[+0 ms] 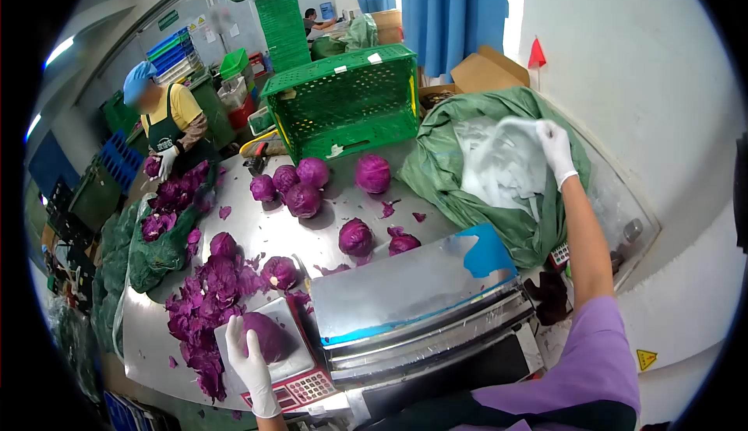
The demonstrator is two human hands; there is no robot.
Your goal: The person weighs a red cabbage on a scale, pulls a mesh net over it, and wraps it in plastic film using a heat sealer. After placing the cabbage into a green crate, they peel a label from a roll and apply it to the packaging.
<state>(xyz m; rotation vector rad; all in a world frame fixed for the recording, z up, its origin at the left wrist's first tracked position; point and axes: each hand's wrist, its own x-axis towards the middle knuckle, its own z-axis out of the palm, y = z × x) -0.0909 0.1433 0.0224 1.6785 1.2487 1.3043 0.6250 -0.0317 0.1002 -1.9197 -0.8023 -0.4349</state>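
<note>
A red cabbage (266, 337) sits on the pan of a digital scale (298, 363) at the lower left. My left hand (251, 365), in a white glove, is cupped against the cabbage's left side. Off to the right, my right hand (555, 151), also gloved, is closed on the end of a white foam net sleeve (518, 124). That sleeve is stretched up above a heap of similar white sleeves (499, 170) inside an open green woven sack (440, 151). My right fingertips are partly hidden by the sleeve.
A metal film-wrapping machine (413, 291) stands before me. Several red cabbages (303, 200) and a pile of peeled leaves (206, 299) lie on the steel table (148, 337). Behind is a green crate (343, 112) on its side. A co-worker (175, 116) holds a cabbage at left.
</note>
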